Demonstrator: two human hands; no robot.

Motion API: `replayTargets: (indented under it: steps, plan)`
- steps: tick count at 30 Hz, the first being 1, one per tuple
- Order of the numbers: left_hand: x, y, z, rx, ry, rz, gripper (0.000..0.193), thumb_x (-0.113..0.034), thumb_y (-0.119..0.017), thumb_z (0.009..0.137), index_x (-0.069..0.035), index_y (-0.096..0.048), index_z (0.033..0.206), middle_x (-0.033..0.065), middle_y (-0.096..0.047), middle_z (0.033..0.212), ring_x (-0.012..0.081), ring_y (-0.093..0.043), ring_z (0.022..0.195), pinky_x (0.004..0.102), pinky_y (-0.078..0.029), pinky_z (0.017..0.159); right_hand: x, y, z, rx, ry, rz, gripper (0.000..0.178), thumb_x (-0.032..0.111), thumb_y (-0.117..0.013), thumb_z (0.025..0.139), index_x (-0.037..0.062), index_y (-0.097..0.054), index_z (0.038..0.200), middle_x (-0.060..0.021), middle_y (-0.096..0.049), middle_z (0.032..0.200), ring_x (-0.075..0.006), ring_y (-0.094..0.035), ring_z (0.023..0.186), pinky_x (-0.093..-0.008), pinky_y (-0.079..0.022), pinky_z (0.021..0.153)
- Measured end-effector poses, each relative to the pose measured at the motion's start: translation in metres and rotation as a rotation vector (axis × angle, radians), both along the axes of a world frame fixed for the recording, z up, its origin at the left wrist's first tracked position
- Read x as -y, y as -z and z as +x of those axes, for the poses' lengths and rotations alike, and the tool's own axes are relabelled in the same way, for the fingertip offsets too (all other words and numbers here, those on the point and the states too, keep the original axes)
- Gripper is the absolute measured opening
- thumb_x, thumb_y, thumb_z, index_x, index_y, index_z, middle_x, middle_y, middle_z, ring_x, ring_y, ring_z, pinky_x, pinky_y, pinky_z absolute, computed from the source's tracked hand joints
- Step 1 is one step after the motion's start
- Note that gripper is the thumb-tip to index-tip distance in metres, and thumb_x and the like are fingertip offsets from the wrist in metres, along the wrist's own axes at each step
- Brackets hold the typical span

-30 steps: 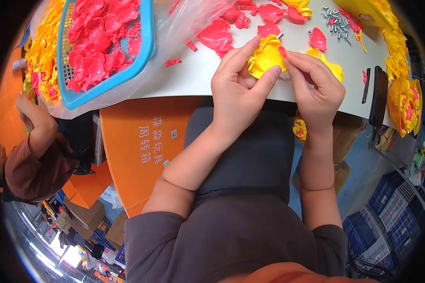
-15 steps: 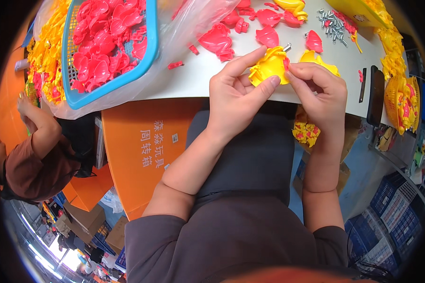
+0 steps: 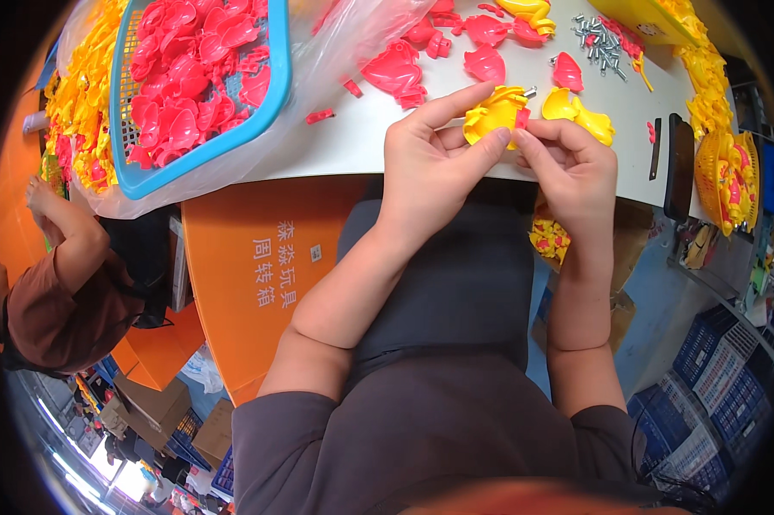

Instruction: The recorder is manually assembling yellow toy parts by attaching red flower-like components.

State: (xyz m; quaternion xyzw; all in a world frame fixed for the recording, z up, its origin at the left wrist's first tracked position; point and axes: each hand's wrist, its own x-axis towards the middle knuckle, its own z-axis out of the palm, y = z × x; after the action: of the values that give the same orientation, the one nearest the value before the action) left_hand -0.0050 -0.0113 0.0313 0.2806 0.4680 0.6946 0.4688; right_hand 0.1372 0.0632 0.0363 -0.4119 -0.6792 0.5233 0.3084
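Above the table's near edge, my left hand [image 3: 430, 167] grips a curved yellow plastic shell [image 3: 490, 118] between thumb and fingers, hollow side showing. A small red plastic piece [image 3: 522, 118] sits at the shell's right edge, pinched between thumb and forefinger of my right hand [image 3: 576, 163]. At the shell's upper right a silver metal pin [image 3: 530, 92] sticks out; whether it is fixed there I cannot tell. Just beyond my right hand lies another yellow shell [image 3: 588, 120]. Several red shells [image 3: 485, 66] and a pile of metal pins [image 3: 606, 43] are farther back.
A blue-rimmed basket [image 3: 277, 77] of red parts stands left on clear plastic sheeting, beside heaped yellow parts [image 3: 78, 103]. At right are a black bar [image 3: 679, 163] and a yellow basket [image 3: 707, 176]. An orange box [image 3: 232, 283] stands below; a co-worker [image 3: 69, 300] is at left.
The yellow shell has turned slightly and shifted a little right. My right hand has moved slightly left, the red piece staying at the shell's edge. The loose yellow shell behind shows more fully.
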Motion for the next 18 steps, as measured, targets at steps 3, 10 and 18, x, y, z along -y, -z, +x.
replayTargets:
  steps: [3, 10, 18]
  plan:
    - [0.001, -0.003, -0.001, 0.088, 0.018, -0.037, 0.044, 0.008, -0.068, 0.082, 0.01, -0.054, 0.124, 0.0194, -0.064, 0.11, 0.0151, -0.066, 0.091, 0.0234, -0.055, 0.082, 0.0, -0.015, 0.0, 0.066, -0.007, -0.021, 0.016, 0.002, -0.068, 0.087, -0.0078, -0.066, 0.099, -0.0078, -0.068, 0.087, -0.0107, -0.066, 0.076, -0.0223, -0.055, 0.071]
    - [0.006, -0.005, -0.003, 0.118, 0.005, -0.037, 0.043, 0.007, -0.068, 0.082, 0.011, -0.055, 0.124, 0.0192, -0.064, 0.11, 0.0153, -0.066, 0.091, 0.0224, -0.054, 0.08, -0.003, -0.019, -0.003, -0.006, 0.015, -0.196, 0.013, 0.001, -0.066, 0.087, -0.0092, -0.066, 0.094, -0.0099, -0.069, 0.08, -0.0124, -0.069, 0.074, -0.0217, -0.055, 0.067]
    - [0.008, -0.003, 0.002, 0.003, -0.072, -0.006, 0.043, 0.007, -0.067, 0.083, 0.012, -0.054, 0.123, 0.0196, -0.063, 0.111, 0.0161, -0.066, 0.092, 0.0222, -0.054, 0.081, 0.007, -0.029, -0.005, 0.096, 0.052, 0.029, 0.013, 0.001, -0.067, 0.086, -0.0086, -0.067, 0.096, -0.0098, -0.07, 0.084, -0.0117, -0.068, 0.077, -0.0211, -0.054, 0.069]
